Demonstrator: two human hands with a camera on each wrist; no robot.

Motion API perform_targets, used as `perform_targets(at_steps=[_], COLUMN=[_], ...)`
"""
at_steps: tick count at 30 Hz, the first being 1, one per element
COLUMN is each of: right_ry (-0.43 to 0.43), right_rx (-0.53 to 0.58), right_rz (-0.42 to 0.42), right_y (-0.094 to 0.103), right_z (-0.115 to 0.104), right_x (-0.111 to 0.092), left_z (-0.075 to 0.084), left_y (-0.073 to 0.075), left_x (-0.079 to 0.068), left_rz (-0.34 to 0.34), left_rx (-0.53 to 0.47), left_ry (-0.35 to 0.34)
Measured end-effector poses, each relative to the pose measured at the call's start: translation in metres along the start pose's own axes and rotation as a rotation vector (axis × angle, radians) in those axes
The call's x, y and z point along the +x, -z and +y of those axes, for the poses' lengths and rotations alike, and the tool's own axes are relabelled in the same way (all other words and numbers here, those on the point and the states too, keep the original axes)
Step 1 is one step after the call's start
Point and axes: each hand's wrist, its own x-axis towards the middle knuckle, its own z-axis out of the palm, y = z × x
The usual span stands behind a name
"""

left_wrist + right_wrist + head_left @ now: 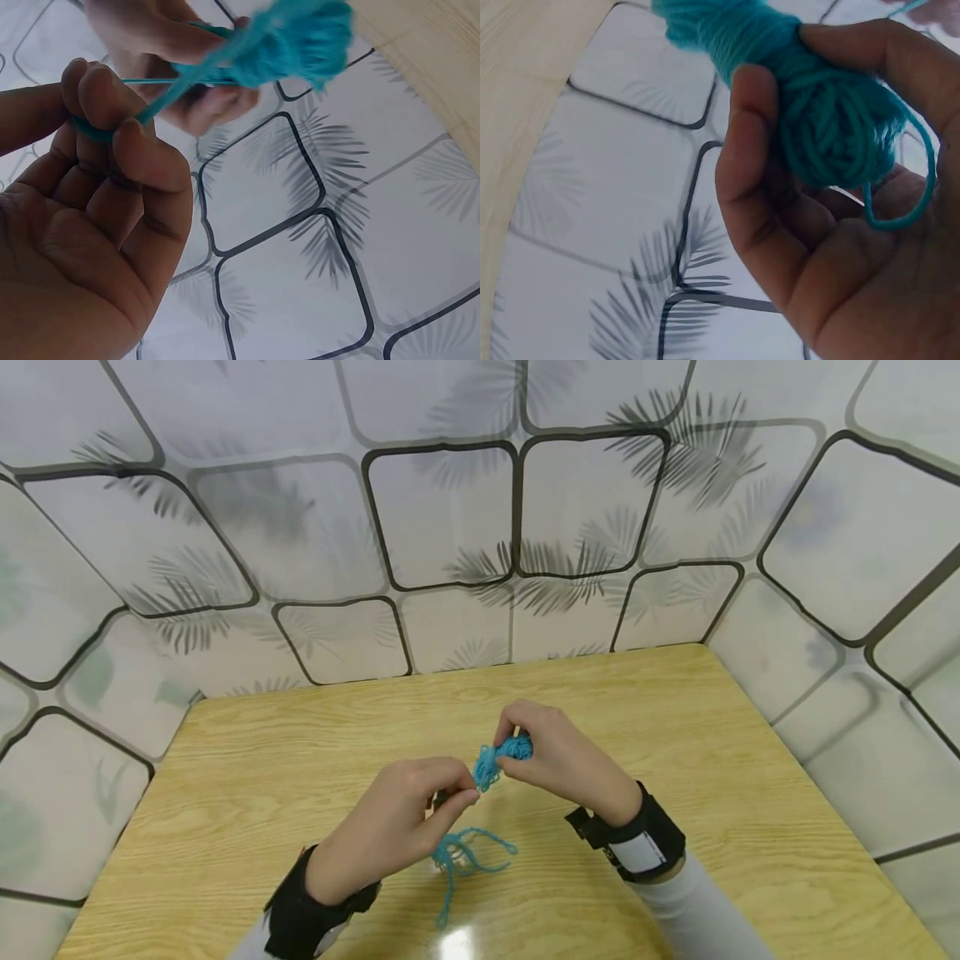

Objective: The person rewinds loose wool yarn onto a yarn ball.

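A turquoise skein of yarn, bound tight at its middle with loopy ends, is held above the table between both hands. My right hand grips it between thumb and fingers. In the right wrist view one end of the skein bulges out, with a loose loop hanging by the palm. My left hand pinches a yarn strand that runs from the skein and passes across its fingertips. Below the left hand, a separate turquoise yarn piece with several trailing ends lies on the table, partly hidden.
The wood-grain table meets a patterned cloth backdrop at the back and sides. Something shiny and clear shows under the loose yarn, too small to tell. Black straps wrap both wrists.
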Motion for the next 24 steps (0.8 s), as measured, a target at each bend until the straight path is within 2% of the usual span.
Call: perform_targets(at_steps=[4,8,14,19,24], right_ry=[-0.041,-0.055,-0.050,-0.058,-0.020], right_rx=[0.018,0.040,0.132,0.320,0.609], right_rz=[0.057,0.153,0.277,0.328,0.261], right_y=[-0.001,-0.001,-0.001,0.001,0.008], right_z=[0.004,0.004,0.003,-0.002,-0.006], right_x=[0.001,0.002,0.004,0.003,0.001], left_z=[0.001,0.001,0.002,0.000,-0.007], left_y=[0.000,-0.001,-0.007,-0.014,-0.018], left_x=[0.000,0.000,0.000,0.000,0.002], left_rz=[0.006,0.009,-0.029,-0.054,-0.087], left_rx=[0.005,-0.009,-0.023,-0.037,-0.042], left_ry=[-0.011,-0.022,-0.025,-0.025,0.006])
